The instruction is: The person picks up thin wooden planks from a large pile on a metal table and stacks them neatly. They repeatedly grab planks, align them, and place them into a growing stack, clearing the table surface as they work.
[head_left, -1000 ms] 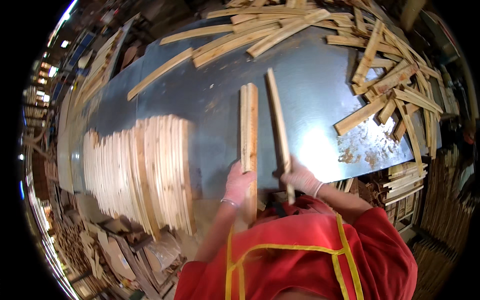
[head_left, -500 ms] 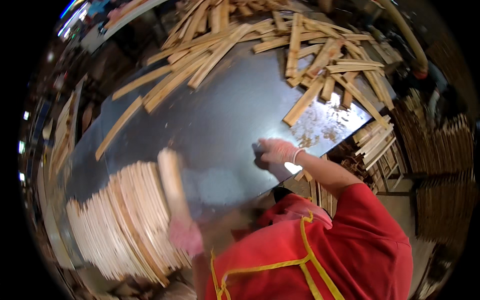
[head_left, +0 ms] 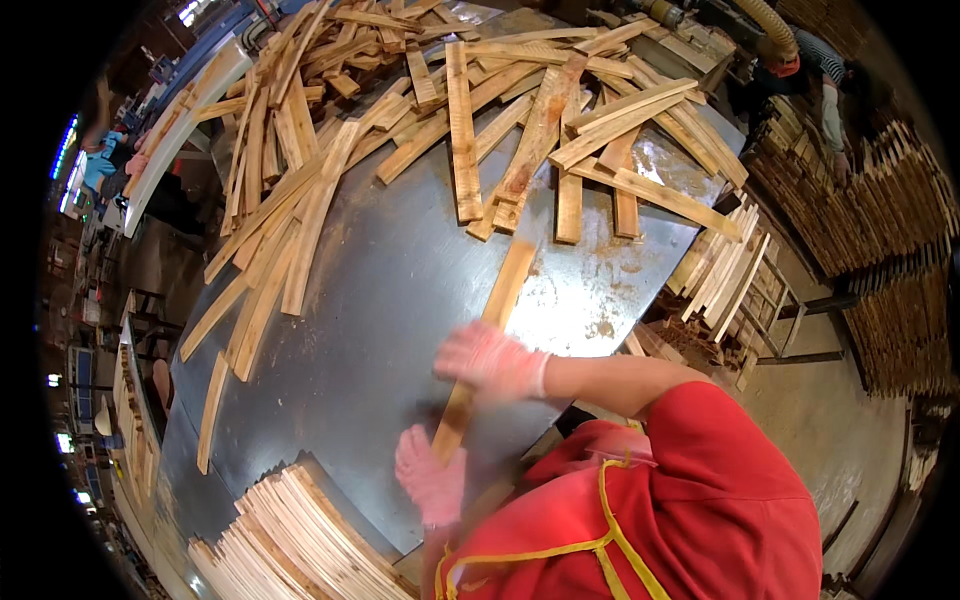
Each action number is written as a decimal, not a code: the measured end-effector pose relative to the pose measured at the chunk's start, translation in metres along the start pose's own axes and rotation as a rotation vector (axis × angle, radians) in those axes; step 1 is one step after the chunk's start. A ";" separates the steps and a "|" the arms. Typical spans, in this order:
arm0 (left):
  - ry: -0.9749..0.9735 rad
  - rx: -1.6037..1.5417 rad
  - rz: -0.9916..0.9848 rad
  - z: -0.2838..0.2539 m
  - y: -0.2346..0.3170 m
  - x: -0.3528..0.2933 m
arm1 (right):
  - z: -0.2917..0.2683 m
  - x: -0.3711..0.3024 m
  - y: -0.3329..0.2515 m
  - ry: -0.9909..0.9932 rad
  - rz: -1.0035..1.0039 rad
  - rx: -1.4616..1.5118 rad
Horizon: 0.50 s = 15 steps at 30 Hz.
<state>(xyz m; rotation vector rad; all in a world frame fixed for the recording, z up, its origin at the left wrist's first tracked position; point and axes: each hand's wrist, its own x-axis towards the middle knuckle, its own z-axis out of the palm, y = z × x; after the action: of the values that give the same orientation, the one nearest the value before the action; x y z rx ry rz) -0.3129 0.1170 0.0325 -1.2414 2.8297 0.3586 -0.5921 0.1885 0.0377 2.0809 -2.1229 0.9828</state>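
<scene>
A wooden plank [head_left: 508, 283] lies slantwise in front of me over the metal table, its upper end pointing away. My right hand [head_left: 490, 360], in a pale pink glove, is closed across the plank's middle. By the plank's lower end is my gloved left hand [head_left: 430, 475], fingers stretched upward and apart. It is at or touching that end; the exact contact is blurred. A tight row of pale planks [head_left: 300, 535] stands on edge at the lower left, just left of my left hand.
Loose planks [head_left: 465, 130] lie heaped across the far side of the metal table [head_left: 370, 400]. To the right are a rack with pale strips [head_left: 730, 275] and tall stacks of wood [head_left: 890, 310]. Another person [head_left: 825, 80] bends over the stacks at the far right.
My left hand has left the plank at the row and moved right. My right hand has come left and now grips a plank. The view has shifted, showing more of the far heap.
</scene>
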 end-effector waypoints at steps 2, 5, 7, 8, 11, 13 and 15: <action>-0.141 0.053 0.005 0.007 0.026 0.019 | -0.058 -0.013 0.074 -0.042 0.392 -0.170; -0.264 0.183 -0.039 0.019 0.040 0.037 | -0.159 -0.093 0.232 0.292 0.701 -0.594; -0.391 0.170 -0.090 0.014 0.044 0.048 | -0.214 -0.123 0.262 -0.027 1.172 -0.578; -0.389 0.145 -0.080 0.014 0.043 0.052 | -0.219 -0.130 0.270 -0.016 1.218 -0.669; -0.345 -0.100 -0.091 0.025 0.022 0.054 | -0.224 -0.117 0.284 -0.457 1.283 -0.065; -0.263 -0.504 -0.163 0.047 0.001 0.038 | -0.199 -0.079 0.219 -0.578 1.100 -0.078; -0.386 -0.879 -0.259 0.030 0.014 0.044 | -0.175 -0.050 0.161 -0.522 0.980 0.019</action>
<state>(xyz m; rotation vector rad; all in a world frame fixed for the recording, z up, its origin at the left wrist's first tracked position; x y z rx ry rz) -0.3548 0.1012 0.0006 -1.3852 2.1555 1.7186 -0.8032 0.2964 0.0894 1.3049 -3.5241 0.4401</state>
